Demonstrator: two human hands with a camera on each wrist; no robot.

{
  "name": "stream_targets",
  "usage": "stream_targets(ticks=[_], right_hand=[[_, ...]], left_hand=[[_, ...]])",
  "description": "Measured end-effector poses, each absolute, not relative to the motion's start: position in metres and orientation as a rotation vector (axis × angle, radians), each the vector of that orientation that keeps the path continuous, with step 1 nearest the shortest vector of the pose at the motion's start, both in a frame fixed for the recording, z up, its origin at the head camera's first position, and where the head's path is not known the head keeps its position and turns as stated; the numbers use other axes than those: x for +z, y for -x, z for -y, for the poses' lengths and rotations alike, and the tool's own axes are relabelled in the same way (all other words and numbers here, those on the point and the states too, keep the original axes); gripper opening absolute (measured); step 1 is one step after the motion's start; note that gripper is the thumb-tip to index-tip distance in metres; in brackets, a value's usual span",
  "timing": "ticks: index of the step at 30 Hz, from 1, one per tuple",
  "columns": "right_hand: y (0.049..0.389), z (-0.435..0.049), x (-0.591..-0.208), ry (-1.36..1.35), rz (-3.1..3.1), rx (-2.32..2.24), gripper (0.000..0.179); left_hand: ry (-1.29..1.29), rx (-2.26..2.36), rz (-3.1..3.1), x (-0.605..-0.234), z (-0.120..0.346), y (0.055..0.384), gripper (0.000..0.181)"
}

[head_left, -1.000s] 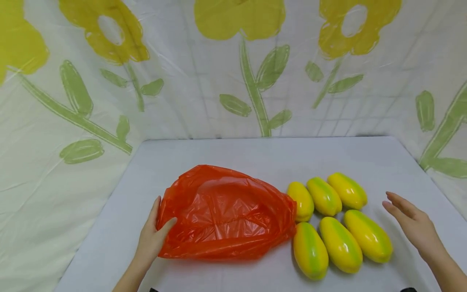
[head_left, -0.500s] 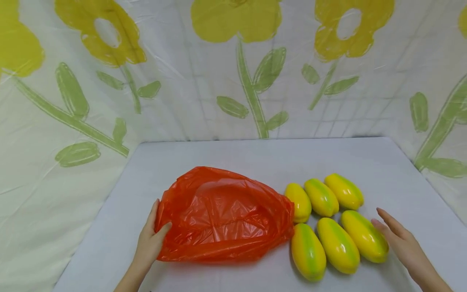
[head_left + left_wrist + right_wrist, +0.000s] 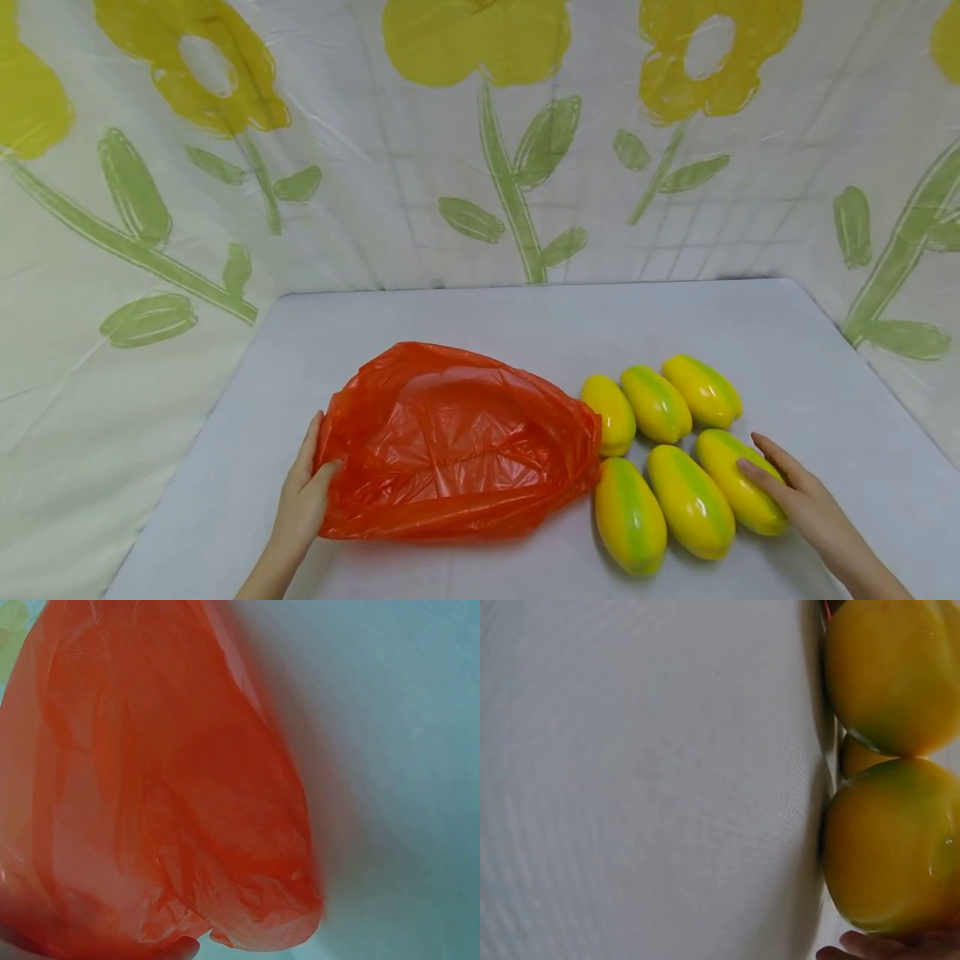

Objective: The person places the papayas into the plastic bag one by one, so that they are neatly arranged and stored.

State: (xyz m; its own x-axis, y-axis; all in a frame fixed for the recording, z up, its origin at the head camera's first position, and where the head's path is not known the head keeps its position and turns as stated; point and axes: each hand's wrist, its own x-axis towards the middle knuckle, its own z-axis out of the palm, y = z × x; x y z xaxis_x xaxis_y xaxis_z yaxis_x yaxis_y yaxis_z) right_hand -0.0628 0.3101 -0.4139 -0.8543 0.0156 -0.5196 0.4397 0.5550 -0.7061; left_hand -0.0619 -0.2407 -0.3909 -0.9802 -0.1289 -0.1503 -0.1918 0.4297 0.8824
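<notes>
A crumpled red plastic bag [image 3: 450, 450] lies on the table with its hollow side up. My left hand [image 3: 300, 500] holds its left edge, thumb over the front and fingers behind. The left wrist view shows the bag [image 3: 210, 795] close up, a thumb tip at the bottom. Several glossy yellow papayas with green stripes lie in two rows right of the bag. My right hand [image 3: 813, 508] reaches the nearest-right papaya [image 3: 731, 475], its fingers extended along the fruit's right side and the thumb over it. In the right wrist view, fingertips sit against a papaya [image 3: 892, 847].
The bag's right end meets the leftmost papayas, the back one [image 3: 611, 421] and the front one [image 3: 632, 521]. A pale table [image 3: 487, 312] carries everything. Behind and beside it hangs a white sheet [image 3: 360, 208] printed with yellow flowers.
My right hand has moved left and slightly down, from beside the papayas onto the front right one. The left hand stays at the bag's edge, thumb closer in. The fruit lies as before.
</notes>
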Motion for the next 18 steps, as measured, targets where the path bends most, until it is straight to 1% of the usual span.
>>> stream_targets(ticks=[10, 18], right_hand=[[0.0678, -0.3068, -0.4163, -0.4, -2.247, -1.233, 0.092], [0.0687, -0.3067, -0.4174, -0.404, -2.245, -1.236, 0.092]], left_hand=[[0.28, 1.613, -2.619, -0.3895, 0.241, 0.0623, 0.069], [0.272, 1.629, -2.6, -0.3902, 0.2413, 0.0623, 0.068]])
